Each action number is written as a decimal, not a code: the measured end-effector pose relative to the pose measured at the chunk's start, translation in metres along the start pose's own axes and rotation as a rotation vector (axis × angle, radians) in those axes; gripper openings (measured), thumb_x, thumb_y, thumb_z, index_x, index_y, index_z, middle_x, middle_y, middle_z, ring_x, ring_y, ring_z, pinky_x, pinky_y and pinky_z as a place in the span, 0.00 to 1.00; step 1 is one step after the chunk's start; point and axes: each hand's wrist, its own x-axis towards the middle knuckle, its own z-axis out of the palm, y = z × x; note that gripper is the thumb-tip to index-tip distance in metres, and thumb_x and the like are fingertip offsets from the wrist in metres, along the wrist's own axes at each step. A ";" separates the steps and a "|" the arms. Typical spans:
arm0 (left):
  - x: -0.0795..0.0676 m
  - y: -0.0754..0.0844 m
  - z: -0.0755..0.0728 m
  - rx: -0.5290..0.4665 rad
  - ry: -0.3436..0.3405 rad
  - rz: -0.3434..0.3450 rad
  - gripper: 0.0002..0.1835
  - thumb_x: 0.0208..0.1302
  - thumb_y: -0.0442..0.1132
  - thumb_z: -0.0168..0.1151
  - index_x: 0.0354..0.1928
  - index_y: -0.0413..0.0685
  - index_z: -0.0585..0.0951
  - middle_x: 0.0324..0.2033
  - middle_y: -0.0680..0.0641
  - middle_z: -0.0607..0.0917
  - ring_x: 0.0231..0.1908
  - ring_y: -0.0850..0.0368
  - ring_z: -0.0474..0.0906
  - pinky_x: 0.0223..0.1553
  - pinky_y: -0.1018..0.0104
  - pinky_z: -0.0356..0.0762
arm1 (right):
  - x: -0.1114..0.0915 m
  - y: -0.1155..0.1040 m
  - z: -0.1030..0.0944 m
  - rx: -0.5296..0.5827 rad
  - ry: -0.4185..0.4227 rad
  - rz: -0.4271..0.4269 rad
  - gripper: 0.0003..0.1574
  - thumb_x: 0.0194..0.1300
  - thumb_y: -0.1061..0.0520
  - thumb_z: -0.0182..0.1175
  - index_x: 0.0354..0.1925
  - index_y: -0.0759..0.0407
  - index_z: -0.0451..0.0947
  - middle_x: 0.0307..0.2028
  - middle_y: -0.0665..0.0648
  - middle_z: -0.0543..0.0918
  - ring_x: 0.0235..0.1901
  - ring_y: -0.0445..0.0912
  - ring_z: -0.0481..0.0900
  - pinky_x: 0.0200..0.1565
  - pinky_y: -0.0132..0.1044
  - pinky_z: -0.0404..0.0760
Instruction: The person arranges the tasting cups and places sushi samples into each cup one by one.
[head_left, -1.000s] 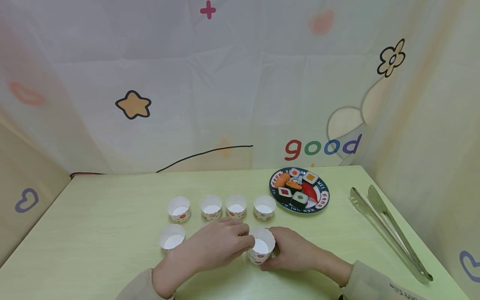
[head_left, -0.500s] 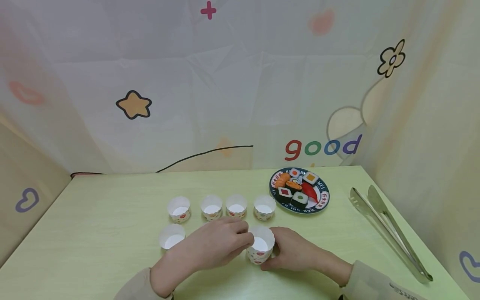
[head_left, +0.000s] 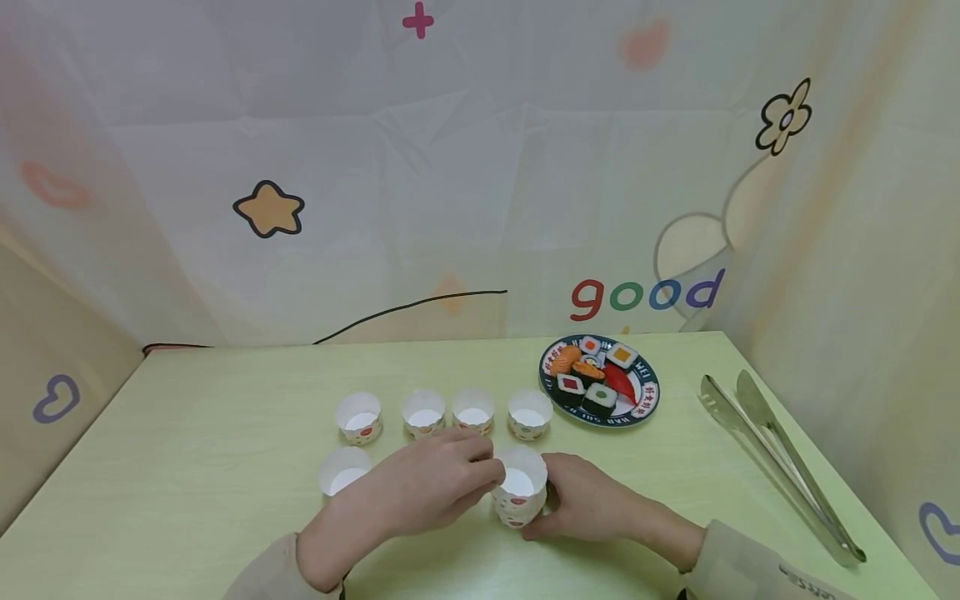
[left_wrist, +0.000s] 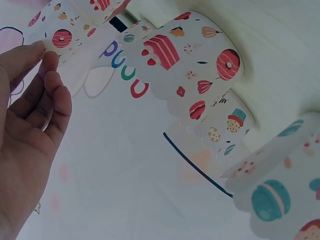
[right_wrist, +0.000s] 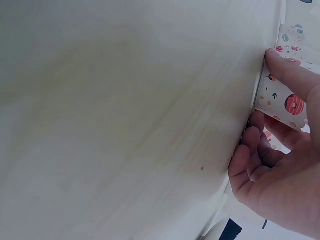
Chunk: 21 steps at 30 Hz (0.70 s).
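A white paper baking cup [head_left: 524,495] with printed sweets on its outside sits partly nested in another baking cup [head_left: 512,517]. My left hand [head_left: 438,483] pinches the upper cup at the left of its rim; in the left wrist view thumb and fingertips meet at its printed wall [left_wrist: 62,37]. Low down on the other side, my right hand [head_left: 592,500] grips the lower cup, thumb in front and fingers behind. The right wrist view has that right hand [right_wrist: 292,165] around the cup's wall [right_wrist: 277,92], close to the tabletop.
Behind the hands stands a row of several baking cups [head_left: 424,414]. Another cup [head_left: 344,472] is partly hidden by the left forearm. A plate [head_left: 648,392] of toy sushi lies at the back right, and metal tongs [head_left: 783,467] lie along the table's right side.
The left hand has risen slightly, drawing the upper baking cup up, so more of its wall shows above the lower one. The right hand has stayed in place.
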 end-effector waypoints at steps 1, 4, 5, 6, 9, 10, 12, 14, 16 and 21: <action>0.000 0.000 0.000 -0.003 -0.001 -0.003 0.06 0.64 0.36 0.72 0.34 0.51 0.82 0.26 0.56 0.72 0.30 0.60 0.70 0.40 0.70 0.73 | 0.000 0.000 0.000 0.003 -0.002 0.003 0.35 0.54 0.50 0.81 0.59 0.49 0.78 0.52 0.41 0.83 0.52 0.40 0.79 0.61 0.47 0.75; -0.001 -0.001 -0.002 -0.002 -0.007 -0.018 0.05 0.65 0.37 0.71 0.35 0.51 0.82 0.26 0.56 0.72 0.30 0.60 0.71 0.41 0.69 0.74 | 0.001 0.000 0.000 0.004 -0.005 -0.002 0.35 0.55 0.50 0.80 0.59 0.48 0.78 0.53 0.41 0.82 0.52 0.40 0.78 0.62 0.48 0.74; -0.001 -0.002 -0.003 -0.001 -0.007 -0.022 0.05 0.66 0.37 0.71 0.35 0.51 0.82 0.27 0.56 0.72 0.31 0.60 0.71 0.41 0.69 0.74 | 0.001 0.000 0.000 0.000 -0.004 -0.003 0.36 0.55 0.49 0.80 0.60 0.48 0.78 0.53 0.40 0.82 0.52 0.40 0.78 0.62 0.49 0.74; -0.001 -0.002 -0.004 0.000 -0.006 -0.028 0.05 0.66 0.37 0.71 0.35 0.52 0.82 0.27 0.56 0.73 0.31 0.59 0.72 0.42 0.69 0.75 | 0.001 0.000 0.000 -0.003 -0.004 -0.003 0.36 0.55 0.49 0.80 0.60 0.48 0.78 0.53 0.40 0.82 0.52 0.40 0.78 0.62 0.49 0.74; -0.003 -0.005 -0.005 0.002 0.009 -0.040 0.06 0.66 0.37 0.72 0.35 0.52 0.82 0.28 0.56 0.74 0.31 0.59 0.72 0.41 0.68 0.75 | 0.001 0.000 0.000 -0.018 -0.001 -0.002 0.36 0.55 0.48 0.80 0.59 0.48 0.78 0.52 0.40 0.82 0.51 0.40 0.78 0.61 0.48 0.75; -0.004 -0.006 -0.006 0.001 0.016 -0.043 0.06 0.65 0.37 0.72 0.35 0.52 0.82 0.28 0.56 0.74 0.31 0.59 0.72 0.41 0.68 0.75 | 0.001 0.000 0.000 -0.021 -0.003 0.000 0.36 0.55 0.48 0.80 0.59 0.48 0.78 0.52 0.40 0.82 0.50 0.40 0.78 0.60 0.48 0.75; -0.005 -0.008 -0.006 0.005 0.034 -0.046 0.06 0.65 0.37 0.72 0.35 0.52 0.82 0.28 0.56 0.75 0.31 0.60 0.73 0.40 0.68 0.75 | 0.001 -0.001 -0.001 -0.025 -0.004 -0.006 0.35 0.55 0.48 0.80 0.58 0.48 0.78 0.51 0.40 0.82 0.49 0.41 0.78 0.59 0.48 0.75; -0.007 -0.010 -0.005 0.010 0.043 -0.051 0.06 0.65 0.37 0.72 0.35 0.52 0.82 0.29 0.56 0.76 0.31 0.60 0.72 0.39 0.68 0.74 | 0.001 -0.001 -0.001 -0.029 -0.008 -0.008 0.35 0.55 0.48 0.80 0.59 0.47 0.78 0.51 0.40 0.82 0.49 0.40 0.78 0.59 0.48 0.75; -0.008 -0.011 -0.006 0.017 0.043 -0.059 0.06 0.65 0.37 0.72 0.35 0.52 0.82 0.29 0.56 0.76 0.31 0.60 0.72 0.38 0.68 0.73 | 0.001 -0.001 -0.002 -0.033 -0.014 -0.010 0.35 0.55 0.48 0.80 0.59 0.46 0.78 0.51 0.39 0.82 0.49 0.40 0.78 0.59 0.48 0.75; -0.010 -0.014 -0.007 0.015 0.028 -0.082 0.05 0.66 0.37 0.71 0.35 0.52 0.82 0.30 0.56 0.77 0.31 0.60 0.72 0.38 0.68 0.73 | 0.002 -0.001 -0.001 -0.035 -0.026 0.010 0.35 0.56 0.48 0.80 0.60 0.47 0.78 0.51 0.40 0.82 0.49 0.40 0.77 0.59 0.48 0.75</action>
